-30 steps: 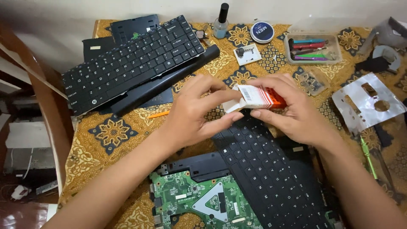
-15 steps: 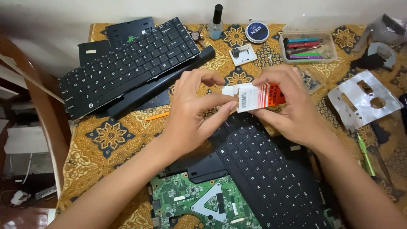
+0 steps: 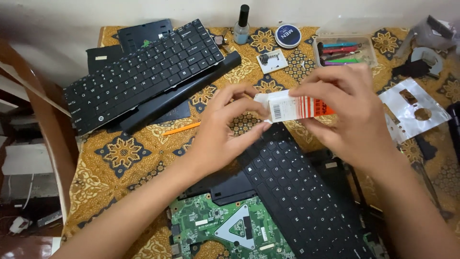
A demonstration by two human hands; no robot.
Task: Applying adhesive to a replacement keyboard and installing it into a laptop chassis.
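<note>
Small white-and-orange box (image 3: 294, 108) held above the near keyboard (image 3: 306, 192), right hand (image 3: 350, 115) wrapped around its body, left hand (image 3: 230, 127) pinching its left end flap, apparently not yet open, contents unseen, green circuit board (image 3: 230, 225) bare below.

From my distant seat I saw a worktop (image 3: 120, 158) covered with a brown and gold patterned cloth (image 3: 91, 192). Behind it stood a plain pale wall (image 3: 57, 29), softly lit and without shadows. At the left side a curved wooden chair back (image 3: 45, 120) rose beside the worktop. Below it I saw pale shelves (image 3: 19, 163) and a white cable (image 3: 19, 223), dim and blurred.
</note>
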